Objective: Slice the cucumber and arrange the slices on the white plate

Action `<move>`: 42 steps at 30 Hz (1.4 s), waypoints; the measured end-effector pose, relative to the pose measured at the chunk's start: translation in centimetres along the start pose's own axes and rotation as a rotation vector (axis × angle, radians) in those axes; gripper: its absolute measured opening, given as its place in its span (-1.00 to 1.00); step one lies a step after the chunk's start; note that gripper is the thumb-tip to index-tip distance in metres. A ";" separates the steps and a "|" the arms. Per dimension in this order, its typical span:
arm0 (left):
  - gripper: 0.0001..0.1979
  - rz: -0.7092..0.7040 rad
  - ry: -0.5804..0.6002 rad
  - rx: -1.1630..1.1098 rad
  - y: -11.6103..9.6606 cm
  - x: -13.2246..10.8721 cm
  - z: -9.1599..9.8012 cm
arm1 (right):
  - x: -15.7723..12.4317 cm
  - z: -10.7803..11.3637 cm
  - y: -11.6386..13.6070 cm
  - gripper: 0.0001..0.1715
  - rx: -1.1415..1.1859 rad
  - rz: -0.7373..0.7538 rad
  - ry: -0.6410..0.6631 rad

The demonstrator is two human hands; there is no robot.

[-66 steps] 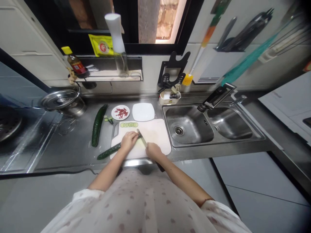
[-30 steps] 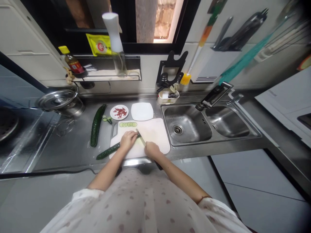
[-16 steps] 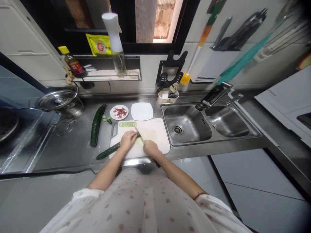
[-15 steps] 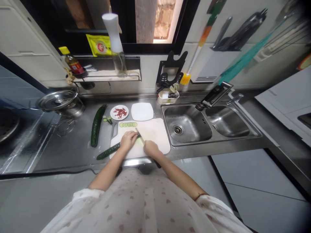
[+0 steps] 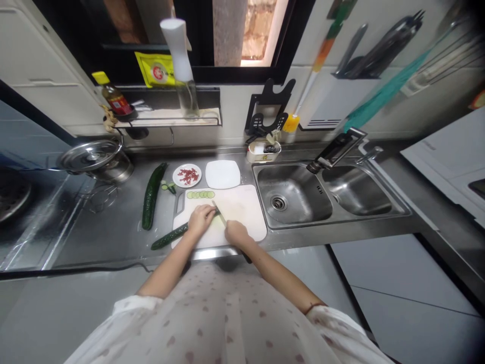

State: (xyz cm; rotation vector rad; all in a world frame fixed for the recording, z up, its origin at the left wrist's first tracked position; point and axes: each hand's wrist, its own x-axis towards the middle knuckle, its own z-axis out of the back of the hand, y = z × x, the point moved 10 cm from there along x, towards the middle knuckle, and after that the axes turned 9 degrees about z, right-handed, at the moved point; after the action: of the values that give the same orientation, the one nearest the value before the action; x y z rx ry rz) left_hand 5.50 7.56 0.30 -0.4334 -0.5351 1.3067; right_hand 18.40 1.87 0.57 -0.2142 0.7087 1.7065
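Observation:
On the white cutting board lies a dark green cucumber, its near-left end sticking out past the board's edge. My left hand is closed over the cucumber near its cut end. The knife is gripped in my right hand, its blade slanting up and left against that end. A row of thin cucumber slices rests along the board's far left. Beyond the board's left side sit small cucumber end pieces and a second whole cucumber.
Behind the board stand a small plate with chopped red bits and a square white plate. To the right is a double steel sink with a faucet. A lidded pot stands at the left.
The view has shifted very slightly. Both hands, the knife and the cucumber keep nearly the same positions on the board.

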 end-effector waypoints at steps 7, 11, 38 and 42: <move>-0.76 0.002 -0.012 -0.009 -0.2 0.0 0.2 | 1.2 -0.3 0.1 -0.63 0.003 0.000 -0.067; -0.76 0.004 -0.022 -0.012 -0.2 0.0 0.4 | 1.3 -0.2 0.3 -0.63 0.010 0.003 -0.083; -0.78 0.007 -0.028 -0.012 -0.2 -0.1 0.2 | 0.8 0.0 0.3 -0.61 -0.008 -0.019 -0.046; -0.77 0.000 -0.019 -0.007 -0.4 -0.1 0.3 | 1.8 0.4 0.6 -0.61 0.008 -0.006 -0.071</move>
State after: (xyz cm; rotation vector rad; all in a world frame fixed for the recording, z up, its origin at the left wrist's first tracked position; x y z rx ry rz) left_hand 5.56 7.40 0.76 -0.4271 -0.5556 1.3108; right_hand 17.45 3.50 0.15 -0.1492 0.6623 1.6970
